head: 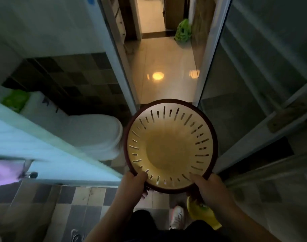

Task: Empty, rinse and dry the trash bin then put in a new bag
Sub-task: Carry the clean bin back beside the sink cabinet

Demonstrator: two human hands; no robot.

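Toilet (98, 135) sits on the left from where I'm watching the feed, white, lid down, with a white tank behind it and something green (15, 100) on top, too blurry to name. A purple cloth (4, 169) shows at the far left edge. Checkered tile floor (82, 198) below.

Left hand (131, 185) grips the near-left part of the rim, thumb hooked over and lying inside the bin, other fingers curled under where I mostly can't see them.

Middle of the view is the trash bin (171, 145): round, cream inside with slits around the wall, dark red rim, held up in the air over the bathroom threshold with the mouth facing the camera. Nothing inside it, no bag.

Right hand (207, 186) does the same on the near-right rim, thumb inside, fingers wrapped underneath. It also looks like it's pinching a yellow cloth (204, 213) that hangs below the bin, though I can't tell exactly which fingers hold it. A white sneaker (177, 218) pokes out beside that.

Straight ahead the doorway opens to a shiny lit hallway floor (159, 67), with a green bag (183, 31) sitting far down it on the right. Glass door panel (254, 84) on the right side.
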